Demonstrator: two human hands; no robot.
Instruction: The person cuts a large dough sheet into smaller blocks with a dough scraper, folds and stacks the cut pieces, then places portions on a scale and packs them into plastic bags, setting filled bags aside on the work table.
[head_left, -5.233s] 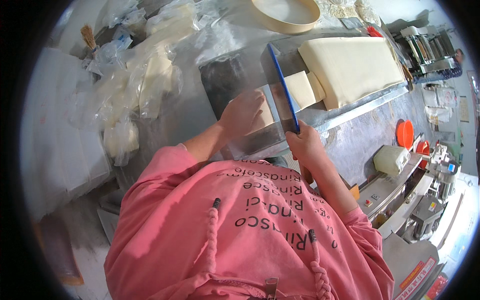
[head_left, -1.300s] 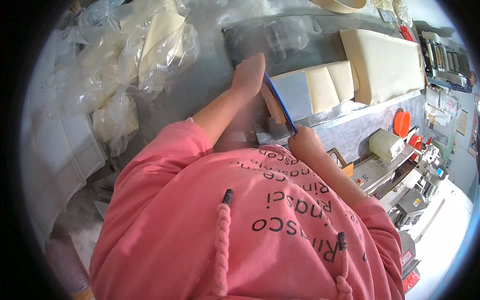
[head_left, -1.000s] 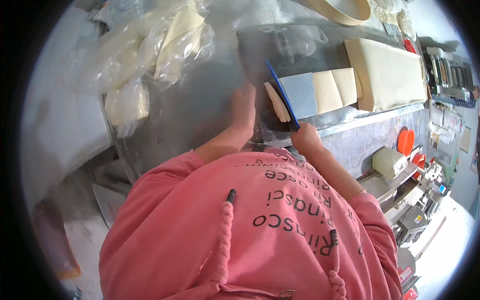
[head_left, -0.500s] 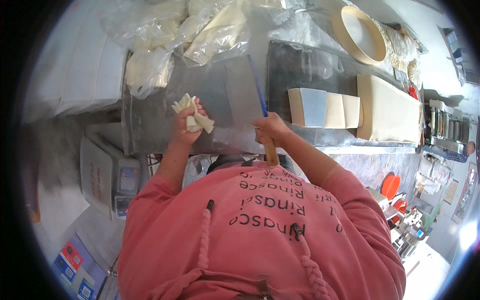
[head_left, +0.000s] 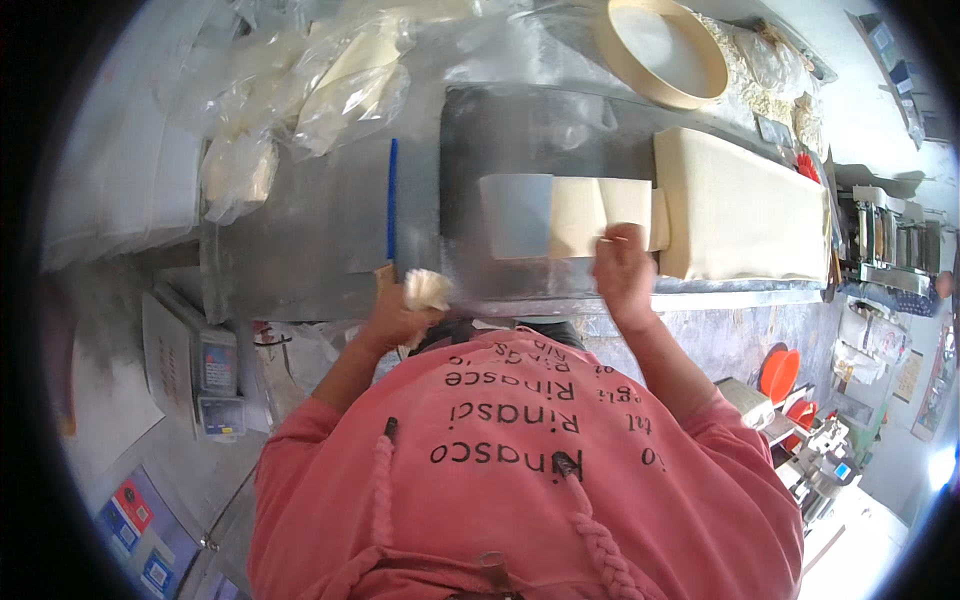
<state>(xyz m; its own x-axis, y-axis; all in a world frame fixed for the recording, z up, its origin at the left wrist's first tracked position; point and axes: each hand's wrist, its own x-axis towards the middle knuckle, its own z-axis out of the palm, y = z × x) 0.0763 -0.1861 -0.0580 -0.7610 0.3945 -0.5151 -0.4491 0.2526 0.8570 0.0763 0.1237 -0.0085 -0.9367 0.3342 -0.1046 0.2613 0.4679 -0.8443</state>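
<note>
My left hand [head_left: 402,322] is closed around a crumpled bunch of pale dough scraps [head_left: 428,290], close to the table's near edge. Just beyond it lies a broad knife with a wooden handle [head_left: 384,276] and a blue strip [head_left: 393,200] along one edge of the blade. Whether the left hand touches that handle, I cannot tell. My right hand [head_left: 625,270], blurred by motion, is at the near edge of flat folded dough sheets [head_left: 578,215]. Its fingers are too smeared to read. A grey-blue piece [head_left: 515,215] forms the left end of the sheets.
A thick folded slab of dough [head_left: 740,210] lies to the right of the sheets. Behind stand a round wooden-rimmed sieve [head_left: 610,50] and heaped noodles [head_left: 750,85]. Clear plastic bags [head_left: 350,95] cover the back left. Plastic boxes [head_left: 185,355] stand below the table's left end.
My right hand has let go of the knife, which now lies on the table farther left, and has moved right to the dough sheets. My left hand with the scraps has come nearer my body.
</note>
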